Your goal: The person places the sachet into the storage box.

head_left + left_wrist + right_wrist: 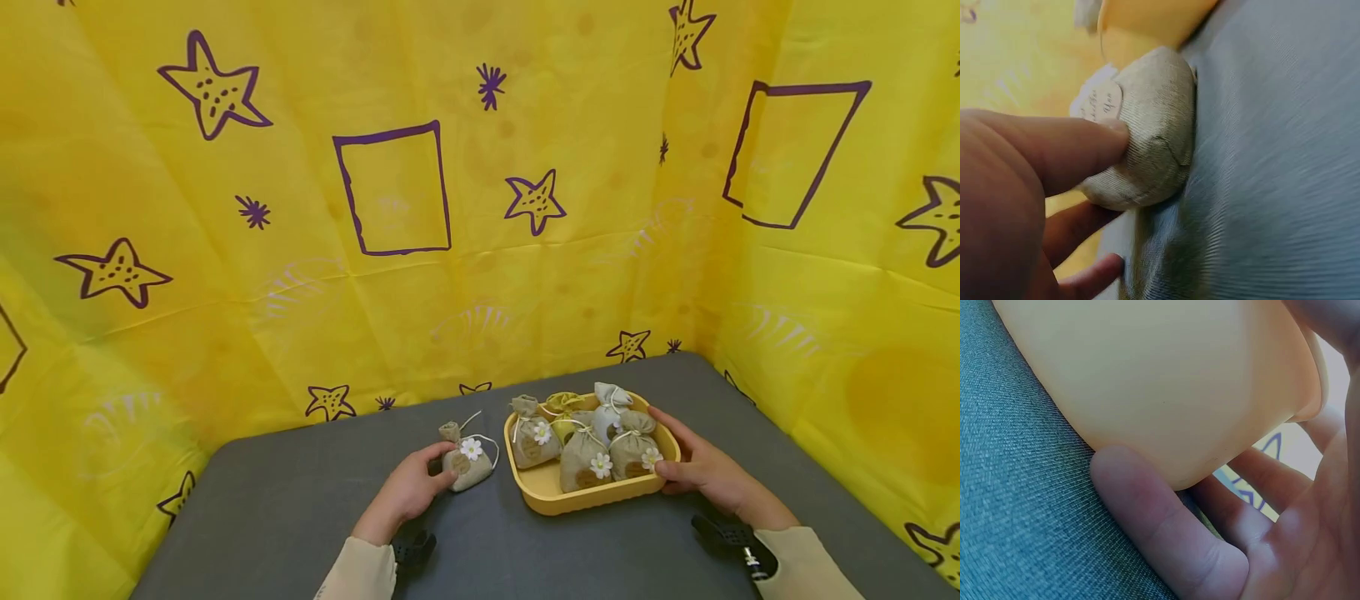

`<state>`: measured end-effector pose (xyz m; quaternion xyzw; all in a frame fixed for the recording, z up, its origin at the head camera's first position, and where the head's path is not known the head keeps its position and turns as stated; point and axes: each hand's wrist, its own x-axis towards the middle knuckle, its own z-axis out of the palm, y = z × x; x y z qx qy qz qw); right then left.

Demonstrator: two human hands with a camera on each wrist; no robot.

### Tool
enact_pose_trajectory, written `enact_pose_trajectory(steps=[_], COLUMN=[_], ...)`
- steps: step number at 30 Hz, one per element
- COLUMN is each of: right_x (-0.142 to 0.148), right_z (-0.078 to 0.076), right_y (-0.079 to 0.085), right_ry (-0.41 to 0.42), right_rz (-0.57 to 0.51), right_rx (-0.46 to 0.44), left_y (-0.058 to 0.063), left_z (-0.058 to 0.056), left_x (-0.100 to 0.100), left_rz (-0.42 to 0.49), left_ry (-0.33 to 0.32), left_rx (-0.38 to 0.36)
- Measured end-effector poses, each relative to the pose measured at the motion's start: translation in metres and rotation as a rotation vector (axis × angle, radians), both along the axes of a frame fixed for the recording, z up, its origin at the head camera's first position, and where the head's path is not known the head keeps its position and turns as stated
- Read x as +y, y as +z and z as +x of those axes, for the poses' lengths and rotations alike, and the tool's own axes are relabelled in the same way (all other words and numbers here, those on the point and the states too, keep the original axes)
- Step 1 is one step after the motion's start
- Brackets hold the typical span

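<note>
To the left of a yellow tray (558, 503), my left hand (411, 486) pinches a small beige drawstring sachet (472, 479) with a white flower and a loose cord. In the left wrist view, the thumb presses beside the round printed label on the sachet (1160, 106), which touches the tabletop. My right hand (708, 471) grips the tray's right end, its thumb at the rim and fingers around the outer wall (1166, 394). Inside the tray stand several sachets: beige ones (585, 462), a yellow one (564, 405) and a pale grey one (611, 404).
A dark grey cloth covers the table (300, 508). Yellow curtains (465, 283) printed with purple stars and frames hang behind and along the right side. Black straps (415, 548) circle both wrists.
</note>
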<state>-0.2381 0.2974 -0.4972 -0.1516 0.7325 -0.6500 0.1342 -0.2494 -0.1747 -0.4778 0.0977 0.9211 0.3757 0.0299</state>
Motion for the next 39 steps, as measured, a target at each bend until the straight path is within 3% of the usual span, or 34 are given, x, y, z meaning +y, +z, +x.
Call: enact_pose_trajectory(steps=[4, 7, 10, 14, 22, 26, 33, 39], right_x=[0.001, 0.002, 0.003, 0.005, 0.005, 0.003, 0.003, 0.002], right_z=[-0.001, -0.001, -0.001, -0.001, -0.004, -0.005, -0.004, -0.001], right_y=[0.0, -0.001, -0.001, 0.0, 0.001, 0.003, 0.003, -0.003], right_ry=[-0.003, -0.005, -0.011, -0.029, -0.027, -0.018, -0.003, 0.012], right_rz=[0.006, 0.01, 0.018, 0.033, 0.044, 0.031, 0.018, 0.017], right_rx=[0.001, 0.004, -0.004, -0.003, 0.012, 0.017, 0.028, 0.014], left_y=[0.004, 0.006, 0.005, 0.0, -0.001, 0.002, -0.002, -0.012], left_z=[0.015, 0.018, 0.018, 0.014, 0.007, 0.006, 0.007, 0.013], left_x=[0.003, 0.005, 0.009, 0.017, 0.015, 0.008, 0.004, 0.002], left_rz=[-0.03, 0.008, 0.077, 0.1, 0.146, 0.175, 0.205, 0.248], left_ry=[-0.007, -0.02, -0.044, -0.067, 0.014, 0.008, -0.057, -0.055], left_rx=[-0.011, -0.013, -0.013, 0.017, 0.127, 0.173, 0.172, 0.128])
